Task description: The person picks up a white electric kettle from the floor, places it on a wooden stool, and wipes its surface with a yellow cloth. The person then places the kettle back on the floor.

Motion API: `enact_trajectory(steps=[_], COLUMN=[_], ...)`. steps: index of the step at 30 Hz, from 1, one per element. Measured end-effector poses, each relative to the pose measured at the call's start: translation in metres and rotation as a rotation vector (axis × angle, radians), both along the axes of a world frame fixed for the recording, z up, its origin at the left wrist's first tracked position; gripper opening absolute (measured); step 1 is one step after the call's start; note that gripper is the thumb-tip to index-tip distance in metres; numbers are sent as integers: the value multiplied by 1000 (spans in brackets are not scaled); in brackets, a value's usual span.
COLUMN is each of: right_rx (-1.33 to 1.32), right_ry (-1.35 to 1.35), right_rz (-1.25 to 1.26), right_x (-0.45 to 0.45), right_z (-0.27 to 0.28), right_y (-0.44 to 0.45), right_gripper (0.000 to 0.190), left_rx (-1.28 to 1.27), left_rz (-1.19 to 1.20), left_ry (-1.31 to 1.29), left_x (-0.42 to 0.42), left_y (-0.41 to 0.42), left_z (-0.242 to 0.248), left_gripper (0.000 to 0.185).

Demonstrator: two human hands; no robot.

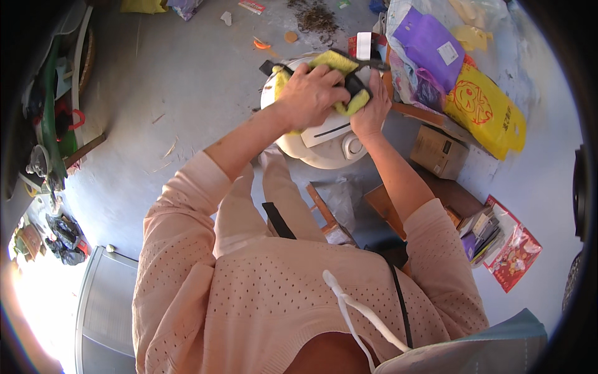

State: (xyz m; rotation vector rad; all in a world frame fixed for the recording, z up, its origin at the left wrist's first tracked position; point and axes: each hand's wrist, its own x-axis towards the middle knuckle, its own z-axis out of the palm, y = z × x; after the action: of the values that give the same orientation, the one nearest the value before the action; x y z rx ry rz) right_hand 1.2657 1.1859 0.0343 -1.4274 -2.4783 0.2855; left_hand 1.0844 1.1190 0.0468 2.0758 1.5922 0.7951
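In the head view, my left hand grips a yellow-green cloth with dark parts on top of a rounded white appliance. The appliance has a round knob and a dark slot on the side facing me. My right hand is at the appliance's right side, its fingers extended away from me, beside a black part and a fold of the cloth. What its fingertips touch is hidden. Several dark specks mark the appliance's left side.
Dark debris and an orange scrap lie on the grey floor ahead. Purple and yellow bags are heaped at right, above a cardboard box. A small wooden frame stands beside my legs. Shelving lines the left.
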Motion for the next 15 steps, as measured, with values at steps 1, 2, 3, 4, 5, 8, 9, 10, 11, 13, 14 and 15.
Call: enact_trajectory(steps=[1,2,3,4,5,8,9,10,11,13,14,15], right_rx=[-9,-18,-27,-50,-72,-84,-71,-59,-47,-21,-4,-2], right_ry=[3,5,4,-34,-33,-39,-21,-2,17,15,13,15], right_rz=[-9,-18,-30,-55,-64,-81,-78,-71,-62,-51,-49,-49], right_x=[-1,-2,-3,-12,-14,-16,-12,-10,-8,-7,-7,-9], right_z=[1,0,0,6,9,11,8,5,3,4,6,6], right_y=[1,2,2,-1,-3,-2,-2,-1,0,-4,-3,-1], right_gripper=[61,61,61,60,60,60,60,60,60,59,59,59], left_rx=[4,-14,-33,-27,-64,-209,-299,-389,-257,112,213,201], left_rz=[17,67,114,139,178,240,213,189,248,375,403,423], left_ry=[21,15,7,3,57,174,193,213,146,82,107,116], left_x=[2,4,8,8,12,25,30,34,37,36,31,25], left_y=[14,28,43,58,74,105,105,102,87,35,12,-13], left_z=[-2,-3,-3,-6,-8,-5,0,5,3,-7,-10,-12], left_gripper=[22,21,21,21,20,18,19,20,22,28,29,33])
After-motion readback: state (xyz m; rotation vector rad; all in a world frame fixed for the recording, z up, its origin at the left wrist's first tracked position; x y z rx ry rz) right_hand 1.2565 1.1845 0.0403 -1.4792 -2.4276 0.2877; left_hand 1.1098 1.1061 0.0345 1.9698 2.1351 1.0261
